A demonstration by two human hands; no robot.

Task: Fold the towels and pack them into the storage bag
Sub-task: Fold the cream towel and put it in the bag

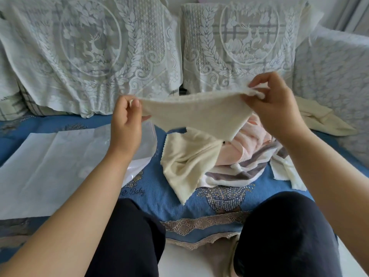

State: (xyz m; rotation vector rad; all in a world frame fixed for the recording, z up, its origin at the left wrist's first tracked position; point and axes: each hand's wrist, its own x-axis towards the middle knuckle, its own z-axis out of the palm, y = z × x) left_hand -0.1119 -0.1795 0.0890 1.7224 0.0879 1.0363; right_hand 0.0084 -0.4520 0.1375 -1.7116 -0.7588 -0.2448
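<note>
A small cream towel [191, 111] hangs stretched in the air between my two hands, above the sofa seat. My left hand [125, 118] pinches its left corner between thumb and fingers. My right hand [273, 104] pinches the right corner, a little higher. Below it lies a loose pile of towels: a cream one [185, 162], a pink one [249, 136] and a grey-and-white striped one [245, 170]. A clear plastic storage bag [50, 168] lies flat on the seat at the left, partly under my left forearm.
The blue patterned seat cover [171, 198] has a lace front edge. Lace-covered back cushions [89, 52] stand behind. Another cream cloth [321, 118] lies at the right by the covered armrest [335, 80]. My knees in dark trousers [283, 232] are at the bottom.
</note>
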